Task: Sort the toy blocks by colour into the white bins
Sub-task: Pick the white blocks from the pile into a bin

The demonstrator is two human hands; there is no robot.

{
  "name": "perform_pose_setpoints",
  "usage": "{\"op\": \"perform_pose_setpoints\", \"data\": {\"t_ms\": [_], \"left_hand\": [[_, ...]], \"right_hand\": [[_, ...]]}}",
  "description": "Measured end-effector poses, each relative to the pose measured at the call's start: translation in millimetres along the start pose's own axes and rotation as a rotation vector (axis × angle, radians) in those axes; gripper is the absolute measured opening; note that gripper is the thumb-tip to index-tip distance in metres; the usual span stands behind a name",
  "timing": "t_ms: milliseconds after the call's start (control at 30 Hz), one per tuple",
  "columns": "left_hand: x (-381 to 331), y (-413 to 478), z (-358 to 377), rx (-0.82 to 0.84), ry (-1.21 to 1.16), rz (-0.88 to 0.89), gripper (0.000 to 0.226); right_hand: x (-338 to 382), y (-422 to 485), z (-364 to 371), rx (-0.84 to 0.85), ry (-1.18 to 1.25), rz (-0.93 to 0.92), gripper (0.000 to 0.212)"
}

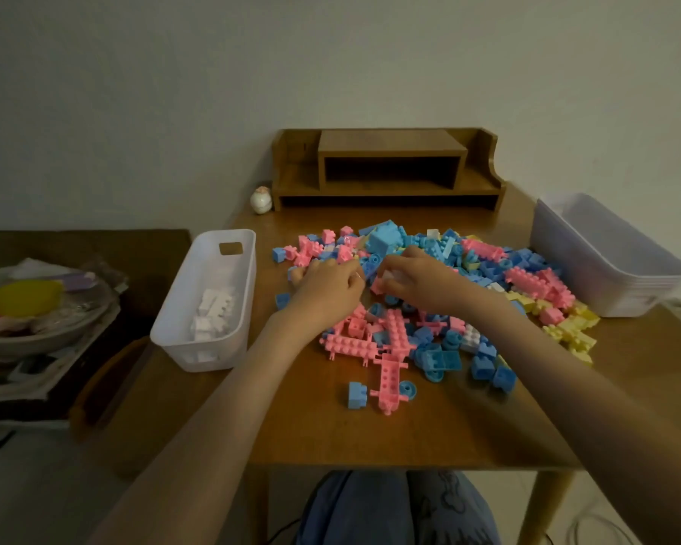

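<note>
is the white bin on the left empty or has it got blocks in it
Not empty. The white bin holds a low heap of white blocks on its bottom, well under the rim; no other colour shows inside.

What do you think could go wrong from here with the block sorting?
The blue block lies near the front edge of the table; a forearm could sweep it off. The spare bins appear nested, so only the left bin, holding white blocks, is ready. In this dim light, pale yellow blocks may pass for white.
</note>
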State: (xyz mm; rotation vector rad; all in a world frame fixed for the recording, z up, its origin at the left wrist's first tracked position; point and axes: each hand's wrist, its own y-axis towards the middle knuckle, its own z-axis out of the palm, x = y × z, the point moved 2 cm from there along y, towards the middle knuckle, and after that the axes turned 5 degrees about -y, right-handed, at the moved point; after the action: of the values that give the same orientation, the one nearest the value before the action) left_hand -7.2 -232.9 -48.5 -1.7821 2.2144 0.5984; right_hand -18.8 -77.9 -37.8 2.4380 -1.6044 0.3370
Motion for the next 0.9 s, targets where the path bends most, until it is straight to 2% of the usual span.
{"op": "perform_pose_setpoints", "data": {"t_ms": [133,300,433,533,600,667,767,900], "left_hand": [[-2.1,-9.6,3.0,0.096,0.109,-0.012,0.024],[-8.4,-12.0,5.1,0.130,0.109,0.025,0.049],[-16.0,-12.1,10.5,0.118,0.040,0.103,0.021],[-18.1,-13.3,11.3,0.119,0.007,0.113,0.016],[-16.4,-13.7,11.2,0.109,-0.040,0.088,0.018],[-15.6,-15.2,11.1,0.094,-0.147,0.032,0.024],[-16.1,-17.0,7.4,-0.002,-0.234,-0.028,0.040],[-12.8,-16.5,1.5,-0.047,-0.311,-0.081,0.042]], "right_hand": [[0.7,-5.3,5.2,0.063,-0.002,-0.021,0.028],[2.6,-12.8,1.0,0.015,0.089,-0.041,0.051],[1.3,-14.4,-3.1,-0.012,0.064,-0.063,0.040],[-1.5,-14.4,-2.9,0.012,-0.006,-0.047,0.023],[-2.1,-14.9,-2.3,0.036,-0.032,-0.041,0.018],[0.0,-16.0,-1.6,0.054,-0.041,-0.038,0.022],[6.4,-14.0,0.4,0.080,-0.034,-0.041,0.025],[13.2,-1.0,4.5,0.133,-0.053,0.021,0.027]]}}
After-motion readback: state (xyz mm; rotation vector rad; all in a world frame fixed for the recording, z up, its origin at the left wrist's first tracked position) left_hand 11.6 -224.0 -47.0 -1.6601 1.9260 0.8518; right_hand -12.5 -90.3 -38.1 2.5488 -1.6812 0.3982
